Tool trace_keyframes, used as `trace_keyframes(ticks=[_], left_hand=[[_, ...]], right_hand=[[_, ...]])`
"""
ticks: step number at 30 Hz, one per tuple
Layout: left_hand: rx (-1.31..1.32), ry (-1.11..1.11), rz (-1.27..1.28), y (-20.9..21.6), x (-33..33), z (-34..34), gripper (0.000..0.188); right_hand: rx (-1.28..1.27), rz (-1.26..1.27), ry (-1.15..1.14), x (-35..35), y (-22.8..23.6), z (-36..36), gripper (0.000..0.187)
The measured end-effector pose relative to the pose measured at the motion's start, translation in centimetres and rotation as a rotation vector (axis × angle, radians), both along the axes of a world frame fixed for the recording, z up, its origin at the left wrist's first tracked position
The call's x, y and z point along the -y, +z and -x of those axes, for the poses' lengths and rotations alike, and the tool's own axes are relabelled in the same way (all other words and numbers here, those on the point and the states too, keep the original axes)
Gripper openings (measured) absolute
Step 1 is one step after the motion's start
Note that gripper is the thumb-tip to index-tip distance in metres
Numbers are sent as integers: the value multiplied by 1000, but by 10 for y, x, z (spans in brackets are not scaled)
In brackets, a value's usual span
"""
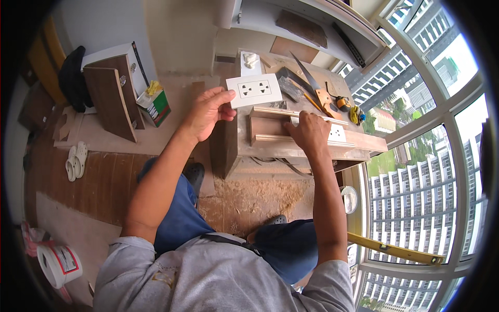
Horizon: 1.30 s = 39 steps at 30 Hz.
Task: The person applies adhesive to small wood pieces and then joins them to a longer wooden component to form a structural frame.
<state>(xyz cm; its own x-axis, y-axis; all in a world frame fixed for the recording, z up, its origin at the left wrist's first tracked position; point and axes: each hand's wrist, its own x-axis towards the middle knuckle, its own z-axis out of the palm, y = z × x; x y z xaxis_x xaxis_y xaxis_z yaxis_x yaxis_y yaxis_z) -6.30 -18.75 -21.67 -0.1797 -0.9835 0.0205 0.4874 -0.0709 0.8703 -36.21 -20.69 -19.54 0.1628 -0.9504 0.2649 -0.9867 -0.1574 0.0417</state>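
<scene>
My left hand (209, 112) pinches the left edge of a white double wall socket (254, 90), held up level with its face showing. To the right, my right hand (311, 130) grips a long, narrow wooden box (270, 136) lying on the workbench (236, 130). A second white socket (337, 133) shows in the box's right part, just beyond that hand. Something white peeks out by the right fingertips, mostly hidden, so I cannot tell whether it belongs to the same socket.
Behind the box lie a handsaw (305, 72), a pencil (312, 101) and a yellow tape measure (343, 104). Wooden panels (110, 101) lean at the left beside a green box (156, 108). Wood shavings (260, 200) cover the floor. A spirit level (395, 248) stands out by the windows.
</scene>
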Motion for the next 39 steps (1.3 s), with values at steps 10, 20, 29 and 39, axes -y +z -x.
trace_keyframes(ticks=[10,20,29,39], left_hand=[[-21,95,30,-13,4,8,17],[-53,114,20,-35,4,44,14],[-117,306,36,-35,12,79,16],[-155,375,-100,32,131,72,14]], right_hand=[[-103,-43,-173,11,7,-26,19],[348,370,-7,-28,109,-5,30],[238,750,384,8,54,-50,13],[415,735,295,97,84,-27,17]])
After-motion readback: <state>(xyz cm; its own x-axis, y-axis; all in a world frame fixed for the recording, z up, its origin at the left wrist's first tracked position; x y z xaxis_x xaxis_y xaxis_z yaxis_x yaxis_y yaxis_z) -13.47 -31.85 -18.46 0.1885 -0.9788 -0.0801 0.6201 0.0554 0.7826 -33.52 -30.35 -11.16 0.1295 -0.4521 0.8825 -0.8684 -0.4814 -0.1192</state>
